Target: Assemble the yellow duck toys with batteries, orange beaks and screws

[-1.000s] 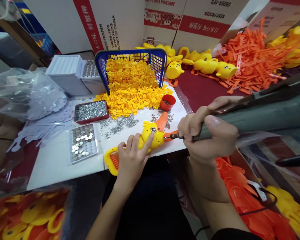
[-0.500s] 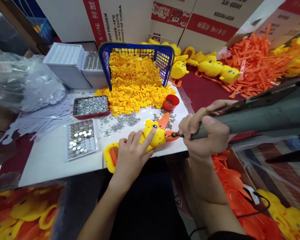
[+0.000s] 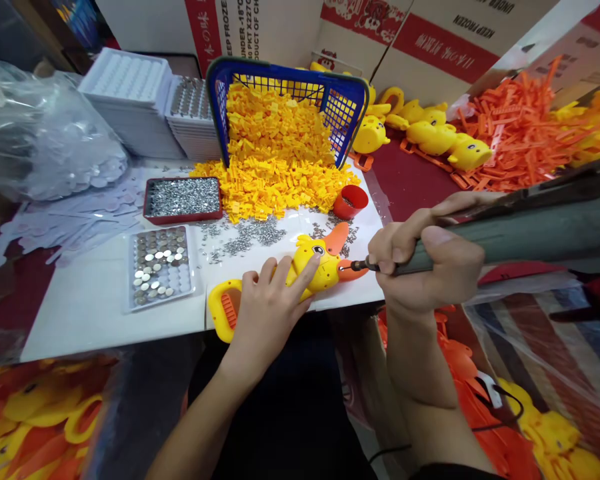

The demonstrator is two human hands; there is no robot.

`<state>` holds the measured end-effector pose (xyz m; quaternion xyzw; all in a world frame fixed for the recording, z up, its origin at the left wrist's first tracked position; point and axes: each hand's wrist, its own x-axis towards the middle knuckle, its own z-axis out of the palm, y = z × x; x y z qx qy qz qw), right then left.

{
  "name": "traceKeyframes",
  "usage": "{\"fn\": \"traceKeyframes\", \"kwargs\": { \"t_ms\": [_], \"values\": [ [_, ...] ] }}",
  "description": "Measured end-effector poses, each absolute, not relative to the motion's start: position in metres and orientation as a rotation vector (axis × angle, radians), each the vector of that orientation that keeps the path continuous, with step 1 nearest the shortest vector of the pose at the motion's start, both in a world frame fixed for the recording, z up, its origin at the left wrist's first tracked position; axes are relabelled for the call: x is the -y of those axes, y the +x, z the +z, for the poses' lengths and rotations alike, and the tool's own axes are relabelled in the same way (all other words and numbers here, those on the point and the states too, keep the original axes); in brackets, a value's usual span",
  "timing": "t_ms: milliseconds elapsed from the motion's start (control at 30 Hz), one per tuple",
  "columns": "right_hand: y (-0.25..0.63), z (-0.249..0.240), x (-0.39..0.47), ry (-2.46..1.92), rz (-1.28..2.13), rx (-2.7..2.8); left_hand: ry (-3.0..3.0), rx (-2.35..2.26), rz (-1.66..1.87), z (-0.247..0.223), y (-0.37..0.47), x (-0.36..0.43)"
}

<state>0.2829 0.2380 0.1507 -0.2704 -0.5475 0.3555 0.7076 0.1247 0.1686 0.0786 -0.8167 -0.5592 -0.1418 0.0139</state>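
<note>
A yellow duck-shaped toy [image 3: 324,269] with an orange beak and a looped handle lies on the white work surface at its front edge. My left hand [image 3: 270,303] presses over the toy's neck, its index finger stretched toward the eye, holding it down. My right hand [image 3: 427,260] is wrapped round a grey-green power screwdriver [image 3: 540,230], which lies level and points left. The driver's thin bit touches the toy at the beak. Behind the toy, small screws [image 3: 255,237] are scattered beside a red cup [image 3: 351,202].
A blue basket [image 3: 363,100] spills yellow parts. To the left are a red tray of metal pieces [image 3: 183,199], a tray of button cells [image 3: 161,267] and stacked white trays [image 3: 125,100]. Orange strips [image 3: 515,133] and yellow ducks [image 3: 433,137] lie at the back right.
The view has shifted slightly, so the toy, both hands and the driver appear a little further right. Both hands keep their holds, and the bit stays at the beak.
</note>
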Motion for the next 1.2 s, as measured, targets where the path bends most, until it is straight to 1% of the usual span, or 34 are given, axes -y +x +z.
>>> {"fn": "traceKeyframes", "kwargs": {
  "t_ms": [267, 367, 500, 633, 700, 767, 833, 867, 933, 1067, 1200],
  "values": [
    [0.278, 0.141, -0.238, -0.632, 0.826, 1.282, -2.544, 1.729, -0.468, 0.077, 0.127, -0.166],
    [0.281, 0.14, -0.242, -0.587, 0.914, 1.342, -2.538, 1.731, -0.472, 0.075, 0.127, -0.166],
    [0.291, 0.156, -0.246, -0.526, 1.005, 1.273, -2.536, 1.75, -0.488, 0.075, 0.129, -0.163],
    [0.3, 0.176, -0.248, -0.545, 0.961, 1.104, -2.579, 1.794, -0.507, 0.079, 0.122, -0.165],
    [0.301, 0.18, -0.248, -0.568, 0.929, 1.047, -2.516, 1.886, -0.52, 0.082, 0.11, -0.175],
    [0.299, 0.179, -0.247, -0.574, 0.905, 1.032, -2.363, 2.061, -0.443, 0.085, 0.092, -0.19],
    [0.297, 0.176, -0.244, -0.554, 0.899, 1.045, -2.252, 2.198, -0.265, 0.086, 0.074, -0.207],
    [0.296, 0.174, -0.243, -0.545, 0.911, 1.054, -2.244, 2.209, -0.185, 0.085, 0.067, -0.215],
    [0.295, 0.171, -0.24, -0.527, 0.938, 1.075, -2.274, 2.159, -0.141, 0.082, 0.058, -0.227],
    [0.294, 0.172, -0.234, -0.572, 0.946, 1.017, -2.289, 2.027, -0.334, 0.075, 0.052, -0.235],
    [0.298, 0.176, -0.231, -0.595, 0.947, 1.015, -2.221, 2.043, -0.617, 0.077, 0.047, -0.235]
  ]
}}
